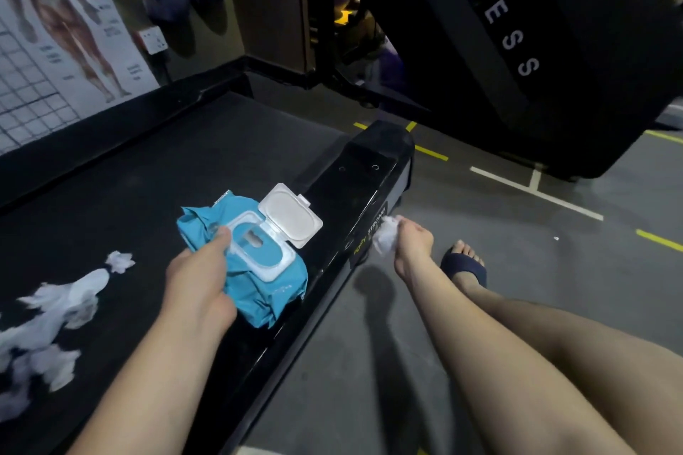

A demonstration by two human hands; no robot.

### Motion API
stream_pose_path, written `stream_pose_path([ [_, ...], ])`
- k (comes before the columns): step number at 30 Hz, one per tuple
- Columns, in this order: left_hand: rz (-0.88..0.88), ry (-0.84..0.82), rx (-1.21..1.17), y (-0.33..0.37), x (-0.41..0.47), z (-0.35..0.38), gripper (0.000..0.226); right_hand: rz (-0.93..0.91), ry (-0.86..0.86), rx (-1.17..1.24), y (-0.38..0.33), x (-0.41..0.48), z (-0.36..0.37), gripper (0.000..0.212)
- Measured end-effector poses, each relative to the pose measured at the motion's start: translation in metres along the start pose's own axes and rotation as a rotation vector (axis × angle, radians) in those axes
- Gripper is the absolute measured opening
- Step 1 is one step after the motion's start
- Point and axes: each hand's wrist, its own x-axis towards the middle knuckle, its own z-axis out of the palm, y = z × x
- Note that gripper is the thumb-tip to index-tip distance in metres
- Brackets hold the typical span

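Left hand (196,281) grips the blue plastic wipe pack (266,290) mid-frame, while right hand (414,244), just rightward, clutches 1 crumpled white wipe (384,238) against the black treadmill rail (362,174).

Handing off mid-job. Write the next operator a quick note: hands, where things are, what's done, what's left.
Left hand grips the pack, lid open, where belt meets rail.
Right hand holds a crumpled wipe against the rail's outer side.
Used wipes lie on the belt, left.
Done: wipe pulled, several spent.
Left, likely: finish the rail, shut the lid, gather the used wipes.
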Motion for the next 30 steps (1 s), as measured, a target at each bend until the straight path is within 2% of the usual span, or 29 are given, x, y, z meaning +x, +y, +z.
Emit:
stream_pose_path([
  [4,-0.041,-0.005,-0.005,-0.013,0.015,0.016,0.010,-0.112,-0.137,0.114,-0.010,0.024,0.027,0.043],
  [6,-0.047,-0.020,0.002,-0.018,0.019,0.022,0.011,-0.230,-0.213,0.016,-0.012,0.037,0.031,0.055],
  [9,-0.054,-0.015,0.005,-0.022,0.023,0.026,0.011,-0.410,-0.278,-0.319,0.004,0.050,0.034,0.043],
  [13,-0.051,0.002,0.017,-0.021,0.023,0.028,0.007,-0.489,-0.133,-0.278,0.030,0.034,0.034,0.034],
  [18,-0.030,0.001,0.028,-0.018,0.009,0.029,0.006,-0.650,-0.163,-0.439,0.054,-0.002,0.016,0.034],
  [22,-0.036,-0.011,0.038,-0.017,-0.005,0.024,0.008,-0.595,-0.222,-0.522,0.055,-0.015,-0.007,0.030],
  [24,-0.035,-0.015,0.033,-0.015,-0.010,0.019,0.008,-0.600,-0.228,-0.489,0.042,-0.015,-0.016,0.029],
  [27,-0.014,-0.014,0.025,-0.009,-0.015,0.010,0.009,-0.531,-0.130,-0.305,0.018,-0.001,-0.019,0.016],
  [30,0.006,0.000,0.024,-0.005,-0.014,0.002,0.011,-0.389,-0.175,-0.117,0.008,0.005,-0.011,0.015],
])
